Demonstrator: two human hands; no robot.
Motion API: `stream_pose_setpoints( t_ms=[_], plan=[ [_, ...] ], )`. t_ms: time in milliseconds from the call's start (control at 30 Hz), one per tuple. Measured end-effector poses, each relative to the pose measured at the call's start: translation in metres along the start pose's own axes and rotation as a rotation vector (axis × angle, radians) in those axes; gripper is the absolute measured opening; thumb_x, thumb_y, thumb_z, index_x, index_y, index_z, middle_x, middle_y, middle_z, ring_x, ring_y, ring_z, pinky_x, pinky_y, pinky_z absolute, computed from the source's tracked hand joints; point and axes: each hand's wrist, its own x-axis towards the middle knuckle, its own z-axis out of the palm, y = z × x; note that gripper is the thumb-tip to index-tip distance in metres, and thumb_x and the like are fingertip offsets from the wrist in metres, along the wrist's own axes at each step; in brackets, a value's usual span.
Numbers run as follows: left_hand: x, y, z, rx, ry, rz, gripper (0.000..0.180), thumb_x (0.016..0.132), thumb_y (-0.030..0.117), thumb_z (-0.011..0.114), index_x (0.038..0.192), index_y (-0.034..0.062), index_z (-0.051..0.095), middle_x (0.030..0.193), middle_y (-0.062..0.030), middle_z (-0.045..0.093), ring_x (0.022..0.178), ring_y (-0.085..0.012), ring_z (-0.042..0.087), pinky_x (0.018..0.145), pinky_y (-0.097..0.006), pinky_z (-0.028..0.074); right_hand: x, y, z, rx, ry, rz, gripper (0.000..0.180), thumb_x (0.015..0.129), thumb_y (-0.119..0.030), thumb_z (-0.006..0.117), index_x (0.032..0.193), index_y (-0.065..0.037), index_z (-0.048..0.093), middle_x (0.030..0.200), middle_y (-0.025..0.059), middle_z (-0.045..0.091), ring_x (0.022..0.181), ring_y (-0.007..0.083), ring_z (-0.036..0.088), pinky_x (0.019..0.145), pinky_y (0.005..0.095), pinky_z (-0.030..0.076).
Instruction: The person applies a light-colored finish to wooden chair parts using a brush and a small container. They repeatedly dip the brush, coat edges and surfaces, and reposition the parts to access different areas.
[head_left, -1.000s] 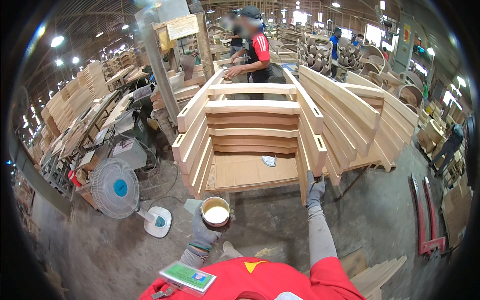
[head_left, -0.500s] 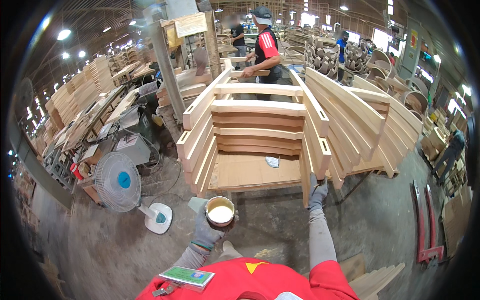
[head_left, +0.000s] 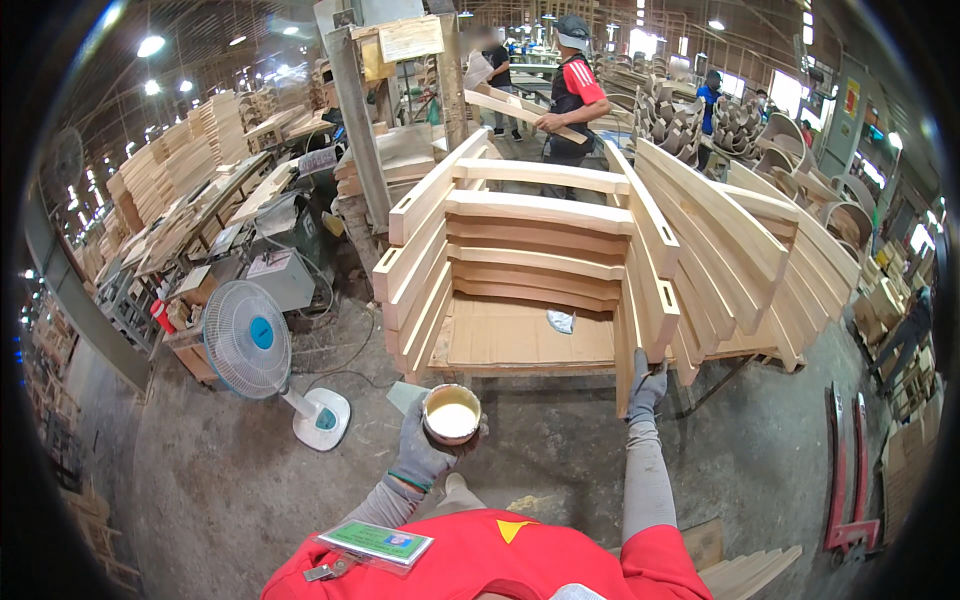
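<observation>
Left hand (head_left: 425,455) has fingers wrapped round a cup (head_left: 452,439) of pale liquid (head_left: 453,417), calling for level handling; right hand (head_left: 648,390) apparently steadies a wooden frame (head_left: 625,345) stacked on the tabletop (head_left: 540,369); its finger closure I cannot tell.

Back edge of counter (head_left: 520,368) is hid by wood frames (head_left: 540,208); part of L hand (head_left: 422,452) by cup (head_left: 452,438); bkgd worker's head (head_left: 480,41) blurred.

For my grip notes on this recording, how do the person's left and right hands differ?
The left hand holds a tub with pale contents, while the right hand appears to touch a wooden frame. The left hand sits farther back; the right hand sits farther forward. Both wear grey gloves.
</observation>
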Motion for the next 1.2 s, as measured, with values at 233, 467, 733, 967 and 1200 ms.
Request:
stream_pose_setpoints(
  t_ms=[233,467,733,967,1200],
  plan=[
    [0.010,-0.006,-0.019,-0.585,0.055,-0.303,0.046,0.087,0.042,0.036,0.115,0.0082,0.048,0.108,-0.0171,0.055,0.095,-0.0362,0.053,0.081,-0.048,0.046,0.000,0.006,0.005,0.165,-0.017,-0.037,0.033,0.081,-0.020,0.065,0.103,0.001,0.053,0.091,0.0026,0.056,0.079,0.0106,0.048,0.073,0.0242,0.040],
    [0.011,-0.004,-0.016,-0.508,0.010,-0.274,0.045,0.087,0.043,0.036,0.114,0.0099,0.049,0.108,-0.0156,0.055,0.097,-0.0346,0.053,0.082,-0.048,0.046,0.005,0.009,0.001,0.134,-0.005,-0.031,0.032,0.081,-0.020,0.065,0.103,0.000,0.053,0.090,0.0026,0.057,0.080,0.0106,0.048,0.073,0.0241,0.041],
    [0.007,-0.007,-0.018,-0.330,0.079,-0.142,0.044,0.087,0.042,0.038,0.113,0.0097,0.050,0.109,-0.0150,0.055,0.098,-0.0342,0.053,0.084,-0.048,0.046,0.003,0.010,0.005,0.158,0.000,-0.024,0.031,0.081,-0.018,0.065,0.103,0.000,0.053,0.093,0.0025,0.058,0.080,0.0106,0.050,0.073,0.0243,0.041],
    [-0.003,0.002,0.003,0.052,0.059,0.007,0.047,0.087,0.043,0.037,0.115,0.0063,0.049,0.109,-0.0182,0.053,0.099,-0.0352,0.052,0.085,-0.048,0.044,0.011,0.023,0.001,0.158,-0.004,-0.039,0.032,0.080,-0.016,0.065,0.105,0.000,0.054,0.094,0.0026,0.058,0.082,0.0104,0.051,0.074,0.0242,0.041],
    [-0.002,-0.001,-0.006,-0.073,-0.090,0.024,0.040,0.080,0.017,0.052,0.117,0.0054,0.044,0.111,-0.0127,0.053,0.101,-0.0266,0.053,0.084,-0.042,0.048,0.009,0.022,0.004,0.081,0.032,-0.006,0.034,0.079,-0.016,0.066,0.105,0.000,0.053,0.094,0.0029,0.059,0.082,0.0100,0.052,0.075,0.0239,0.042]
  ],
)
